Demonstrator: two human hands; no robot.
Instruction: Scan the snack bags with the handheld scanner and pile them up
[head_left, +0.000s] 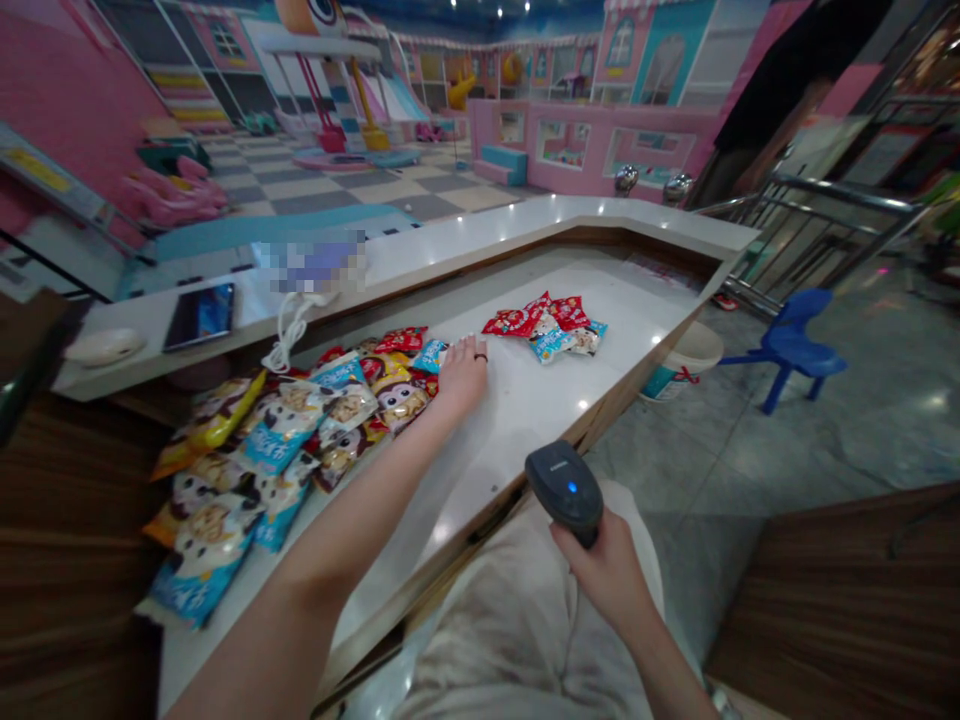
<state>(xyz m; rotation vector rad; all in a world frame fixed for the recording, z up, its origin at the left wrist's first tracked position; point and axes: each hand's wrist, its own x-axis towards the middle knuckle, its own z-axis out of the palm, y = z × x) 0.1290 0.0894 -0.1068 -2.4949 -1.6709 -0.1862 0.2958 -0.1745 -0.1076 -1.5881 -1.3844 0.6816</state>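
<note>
So there's a white counter [525, 420] with a big heap of snack packs [277, 430] on its left side. Left arm stretches across in front of it, nearly straight, and a smaller bunch of red and blue packs [547, 322] sits further right, apart. Left hand [463, 372] is palm down at the heap's right edge, fingers pointing away; honestly can't tell if it's gripping a pack. Right hand [611, 570] is low, wrapped round a scanner [564, 490], blue light on. Tiniest bit: a dark ring [481, 357] on the left hand.
</note>
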